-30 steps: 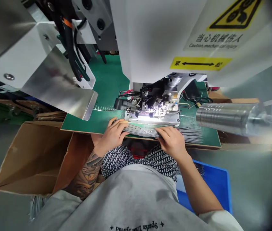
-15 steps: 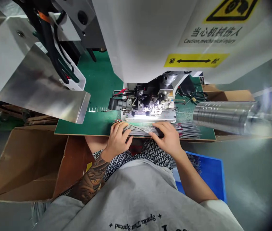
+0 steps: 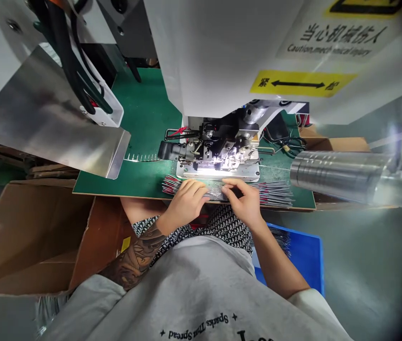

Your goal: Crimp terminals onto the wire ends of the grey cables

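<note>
A bundle of thin grey wires (image 3: 275, 193) with red bits along it lies across the front edge of the green worktop, below the machine head (image 3: 222, 151). Over the left part of this bundle, my left hand (image 3: 188, 199) is closed, its fingers pressed together on wire. My right hand (image 3: 243, 199) pinches wire between thumb and forefinger, a short way to the right. The gripped ends are mostly hidden by my fingers. Just behind both hands sits the lit metal base plate (image 3: 222, 175) of the machine.
The green worktop (image 3: 140, 109) extends behind and to the left. A bent metal sheet (image 3: 62, 128) and a strip of pins (image 3: 142, 157) are at left. A clear tube with a metal sleeve (image 3: 336, 177) juts in from the right. Below stand a cardboard box (image 3: 26, 237) and a blue bin (image 3: 307, 260).
My left hand has moved right over the wires, uncovering their left ends, and its fingers have drawn together. My right thumb and forefinger have closed into a pinch. The view has shifted slightly.
</note>
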Demonstrator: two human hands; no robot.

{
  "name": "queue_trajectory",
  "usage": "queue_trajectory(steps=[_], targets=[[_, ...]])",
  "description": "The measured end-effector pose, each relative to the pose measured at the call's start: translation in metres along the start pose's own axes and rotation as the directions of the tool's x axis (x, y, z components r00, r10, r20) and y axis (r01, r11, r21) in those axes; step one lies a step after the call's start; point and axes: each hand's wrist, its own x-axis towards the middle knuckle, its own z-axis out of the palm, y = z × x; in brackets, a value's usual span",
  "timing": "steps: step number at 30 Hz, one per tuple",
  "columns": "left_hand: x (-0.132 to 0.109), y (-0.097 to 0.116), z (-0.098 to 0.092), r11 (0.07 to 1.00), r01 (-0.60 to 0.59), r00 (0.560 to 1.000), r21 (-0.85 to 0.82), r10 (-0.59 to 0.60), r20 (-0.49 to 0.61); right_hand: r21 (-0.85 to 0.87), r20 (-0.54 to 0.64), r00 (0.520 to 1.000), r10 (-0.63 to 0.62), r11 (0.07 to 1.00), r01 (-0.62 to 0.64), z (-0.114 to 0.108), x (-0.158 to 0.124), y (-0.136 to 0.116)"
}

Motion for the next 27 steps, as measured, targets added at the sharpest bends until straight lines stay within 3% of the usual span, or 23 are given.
queue_trajectory(steps=[4,8,14,21,27], targets=[[-0.007,-0.001,0.008,0.999,-0.029,0.995,-0.023,0.026,-0.092,0.004,0.079,0.997,-0.023,1.0,0.023,-0.005,0.002,-0.002],[-0.009,-0.001,0.012,0.999,-0.017,0.993,-0.034,0.013,-0.113,0.007,0.155,0.988,0.014,1.0,-0.016,-0.007,0.009,-0.004],[-0.012,0.001,0.016,1.0,-0.031,0.99,-0.004,0.03,-0.138,0.052,0.064,0.995,0.082,0.995,-0.085,0.004,0.009,0.001],[-0.013,-0.001,0.02,0.996,-0.079,0.981,0.044,0.086,-0.176,-0.029,-0.097,0.986,0.138,0.989,-0.142,0.017,0.005,0.007],[-0.014,0.002,0.018,0.996,-0.079,0.982,0.049,0.086,-0.169,0.058,0.086,0.985,0.152,0.986,-0.158,0.005,0.01,0.003]])
